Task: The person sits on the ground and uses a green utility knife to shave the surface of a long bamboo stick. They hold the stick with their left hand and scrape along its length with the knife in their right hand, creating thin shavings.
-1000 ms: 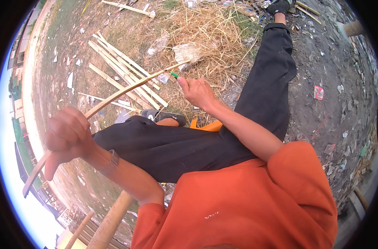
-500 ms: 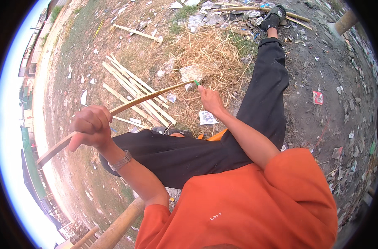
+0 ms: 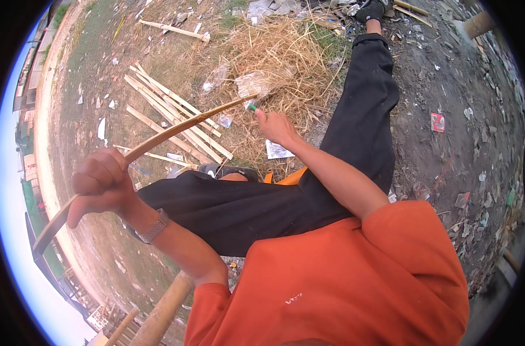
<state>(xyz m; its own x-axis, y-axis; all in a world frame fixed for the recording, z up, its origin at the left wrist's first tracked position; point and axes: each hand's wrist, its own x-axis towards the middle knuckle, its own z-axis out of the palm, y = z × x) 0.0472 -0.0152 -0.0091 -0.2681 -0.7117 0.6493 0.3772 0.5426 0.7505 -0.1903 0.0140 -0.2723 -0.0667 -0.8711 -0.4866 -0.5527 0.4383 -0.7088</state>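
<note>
My left hand [image 3: 101, 181], with a metal watch on its wrist, is wrapped round a long, bowed bamboo strip [image 3: 176, 130]. The strip slants from the lower left up to its tip beside the straw. Close to that tip, my right hand [image 3: 278, 128] is closed round a small tool with a green end [image 3: 251, 106]. Most of the tool is hidden by the fingers or too small to make out. A narrow gap shows between the green end and the strip. My left leg lies bent beneath the strip; the right one stretches forward.
Several pale bamboo strips [image 3: 173, 112] lie crossed on the ground ahead, left of a heap of dry straw [image 3: 285, 63]. Another strip [image 3: 173, 29] lies farther off. Thick bamboo poles [image 3: 167, 308] stand at lower left. Litter covers the dark ground [image 3: 441, 115] at right.
The view has shifted, so the ground things sit higher and farther left. My left hand has drawn back slightly with the strip. The green end has come apart from the strip's tip.
</note>
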